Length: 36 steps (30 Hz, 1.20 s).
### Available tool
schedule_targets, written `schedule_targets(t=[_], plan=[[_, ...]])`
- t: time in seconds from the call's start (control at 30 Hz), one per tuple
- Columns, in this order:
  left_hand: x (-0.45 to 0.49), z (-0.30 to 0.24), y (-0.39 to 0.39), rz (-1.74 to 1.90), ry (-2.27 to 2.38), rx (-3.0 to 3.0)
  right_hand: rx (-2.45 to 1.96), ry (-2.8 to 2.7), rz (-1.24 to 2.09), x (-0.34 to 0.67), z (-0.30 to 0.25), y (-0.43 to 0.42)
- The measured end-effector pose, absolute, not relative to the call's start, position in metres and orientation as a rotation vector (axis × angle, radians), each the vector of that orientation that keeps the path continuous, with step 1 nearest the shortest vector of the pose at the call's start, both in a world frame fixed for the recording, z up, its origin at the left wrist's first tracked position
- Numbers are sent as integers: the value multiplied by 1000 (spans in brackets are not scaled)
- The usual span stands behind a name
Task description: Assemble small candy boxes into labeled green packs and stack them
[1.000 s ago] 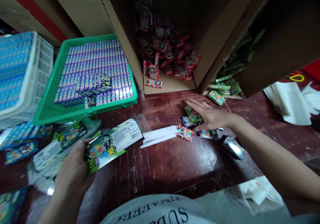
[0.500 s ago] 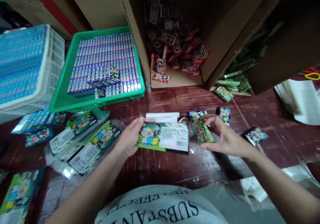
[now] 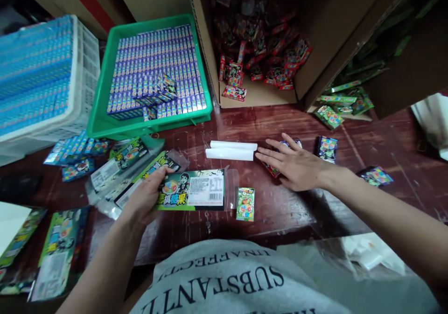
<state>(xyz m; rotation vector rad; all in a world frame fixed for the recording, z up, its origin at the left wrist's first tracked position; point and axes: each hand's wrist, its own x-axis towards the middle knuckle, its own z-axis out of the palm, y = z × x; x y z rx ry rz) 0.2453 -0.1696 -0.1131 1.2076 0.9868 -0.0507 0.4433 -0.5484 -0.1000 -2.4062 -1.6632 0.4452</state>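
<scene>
In my left hand (image 3: 149,197) is a flat green-and-black candy bag (image 3: 191,190) with a white label, gripped at its left end. Its clear plastic end points right, near a small green candy box (image 3: 245,204) lying on the dark red table. My right hand (image 3: 301,167) is spread flat, fingers stretched out to the left, over a small red candy box (image 3: 271,168) that is mostly covered. Behind its fingers a purple candy box (image 3: 293,144) shows in part. Two white rolled strips (image 3: 231,153) lie just left of the right fingertips.
A green tray (image 3: 149,129) of purple boxes and a white crate (image 3: 86,66) of blue boxes stand at the back left. Cardboard cartons hold red boxes (image 3: 235,93) and green boxes (image 3: 329,117). More printed bags (image 3: 58,253) lie at left; two purple boxes (image 3: 327,149) lie at right.
My left hand has moved left and down with the candy bag. My right hand has let go of the green candy box, now on the table, and has spread over the red one.
</scene>
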Motion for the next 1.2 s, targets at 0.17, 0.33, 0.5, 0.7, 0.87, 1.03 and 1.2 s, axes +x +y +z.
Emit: schedule_targets(t=[0.17,0.33,0.5,0.7,0.87,1.03,1.2], plan=[[221,-110,-163,40,1049,1125,-2323,-1446,407,408,-88,-529],[197,-105,-153,96,1043,1257,-2107,-1192,334,341,-96,-495],[185,-107,-158,164,960,1374,-2131,-1271,227,320,-114,-456],[176,-113,-160,257,964,1381,-2003,-1231,545,295,-111,-441],[170,-119,-166,245,960,1332,-1889,-1099,653,271,-110,-440],[163,-122,-159,230,1020,1282,-2298,-1072,390,291,-111,-472],[160,-125,-152,192,1061,1298,-2326,-1061,529,309,-109,-493]])
